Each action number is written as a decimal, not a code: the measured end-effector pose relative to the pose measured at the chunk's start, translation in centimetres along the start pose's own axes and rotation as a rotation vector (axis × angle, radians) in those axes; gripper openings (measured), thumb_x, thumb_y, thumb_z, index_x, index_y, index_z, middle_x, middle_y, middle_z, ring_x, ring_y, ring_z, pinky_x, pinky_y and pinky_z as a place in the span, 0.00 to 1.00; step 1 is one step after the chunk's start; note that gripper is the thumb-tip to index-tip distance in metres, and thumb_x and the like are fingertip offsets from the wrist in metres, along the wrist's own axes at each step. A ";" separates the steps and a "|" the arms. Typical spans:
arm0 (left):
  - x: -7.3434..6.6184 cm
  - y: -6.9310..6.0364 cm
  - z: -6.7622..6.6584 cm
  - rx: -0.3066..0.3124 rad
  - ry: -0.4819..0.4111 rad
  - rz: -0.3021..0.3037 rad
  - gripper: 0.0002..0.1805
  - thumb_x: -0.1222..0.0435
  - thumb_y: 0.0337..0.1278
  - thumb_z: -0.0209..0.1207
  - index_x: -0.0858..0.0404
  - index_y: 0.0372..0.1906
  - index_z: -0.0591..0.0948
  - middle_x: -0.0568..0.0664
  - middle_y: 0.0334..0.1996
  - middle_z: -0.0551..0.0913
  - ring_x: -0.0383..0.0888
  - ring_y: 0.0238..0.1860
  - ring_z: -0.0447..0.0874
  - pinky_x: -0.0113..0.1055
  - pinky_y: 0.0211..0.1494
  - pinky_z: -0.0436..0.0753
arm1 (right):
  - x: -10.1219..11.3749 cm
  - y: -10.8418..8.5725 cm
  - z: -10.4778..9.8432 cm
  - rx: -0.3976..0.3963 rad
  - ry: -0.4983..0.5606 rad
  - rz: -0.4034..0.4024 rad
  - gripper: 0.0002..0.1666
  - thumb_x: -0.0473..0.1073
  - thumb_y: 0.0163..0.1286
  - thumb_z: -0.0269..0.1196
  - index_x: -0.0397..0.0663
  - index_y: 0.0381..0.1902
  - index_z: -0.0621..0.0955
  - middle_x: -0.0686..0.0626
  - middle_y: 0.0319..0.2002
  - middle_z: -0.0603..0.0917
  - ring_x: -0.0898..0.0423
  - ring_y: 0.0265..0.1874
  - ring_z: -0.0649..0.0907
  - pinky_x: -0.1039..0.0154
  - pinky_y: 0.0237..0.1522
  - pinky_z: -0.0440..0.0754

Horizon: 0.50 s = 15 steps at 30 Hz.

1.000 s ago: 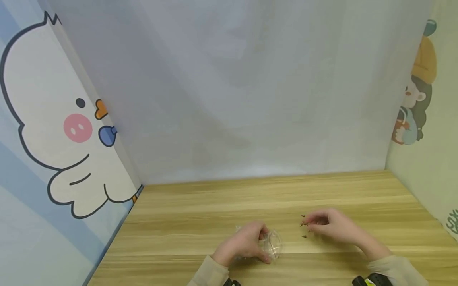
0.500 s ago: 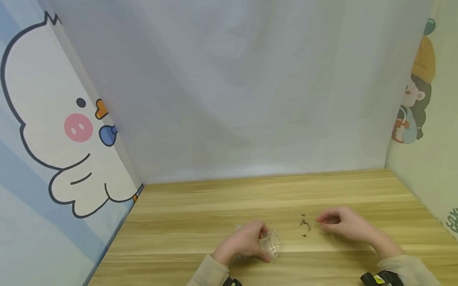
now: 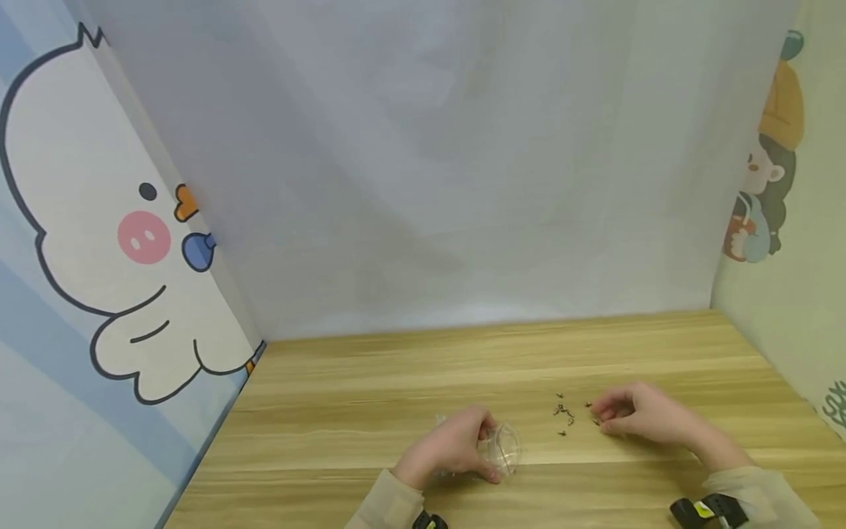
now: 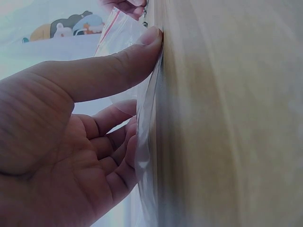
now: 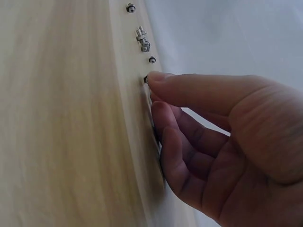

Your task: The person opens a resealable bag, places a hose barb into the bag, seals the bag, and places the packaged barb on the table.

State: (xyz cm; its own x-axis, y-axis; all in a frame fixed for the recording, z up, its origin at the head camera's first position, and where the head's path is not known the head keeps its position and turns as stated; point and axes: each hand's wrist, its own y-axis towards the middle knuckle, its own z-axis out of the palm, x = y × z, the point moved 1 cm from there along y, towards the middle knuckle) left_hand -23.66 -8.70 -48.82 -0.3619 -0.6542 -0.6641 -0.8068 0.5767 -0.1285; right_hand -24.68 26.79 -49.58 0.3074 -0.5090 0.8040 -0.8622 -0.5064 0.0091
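Observation:
My left hand (image 3: 452,444) grips a clear plastic zip bag (image 3: 505,450), its mouth facing right. The thumb presses the bag near the tabletop in the left wrist view, where a red line runs along the bag's edge (image 4: 108,32). Several small metal screws (image 3: 562,413) lie between the hands. My right hand (image 3: 651,417) is low over the table to their right, fingers loosely curled, with a gap between thumb and forefinger. One screw (image 3: 588,404) lies by the forefinger. Another dark screw (image 5: 146,79) touches or nearly touches the thumb tip.
A wood-grain tabletop (image 3: 370,382) spreads under both hands. Behind it hangs a pale grey sheet (image 3: 423,184). Cartoon-printed panels stand at the left (image 3: 79,198) and right (image 3: 806,294).
My right hand has drawn back rightward from the screw cluster. Two screws now show at its fingertips, apart from the others. The left hand and bag have stayed in place.

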 end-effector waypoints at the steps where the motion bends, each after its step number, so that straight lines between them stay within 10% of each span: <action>1: 0.1 0.0 0.0 0.001 0.001 0.002 0.37 0.67 0.35 0.88 0.66 0.54 0.81 0.43 0.37 0.75 0.36 0.36 0.71 0.30 0.45 0.77 | 0.0 0.0 0.0 0.000 0.000 0.003 0.15 0.37 0.68 0.75 0.36 0.50 0.88 0.49 0.44 0.90 0.63 0.40 0.86 0.65 0.43 0.85; 15: 0.1 0.0 -0.2 0.003 0.013 0.010 0.36 0.67 0.36 0.88 0.66 0.54 0.81 0.43 0.36 0.75 0.36 0.36 0.71 0.30 0.44 0.77 | -0.2 0.4 0.4 -0.026 -0.051 0.003 0.13 0.40 0.67 0.76 0.40 0.46 0.89 0.54 0.39 0.89 0.65 0.37 0.85 0.65 0.41 0.84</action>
State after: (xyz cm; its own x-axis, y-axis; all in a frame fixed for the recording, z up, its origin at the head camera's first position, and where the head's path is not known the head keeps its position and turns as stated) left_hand -23.76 -8.83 -48.77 -0.3763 -0.6544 -0.6559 -0.8016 0.5850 -0.1237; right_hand -24.87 26.41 -49.96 0.3243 -0.5461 0.7724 -0.8734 -0.4865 0.0227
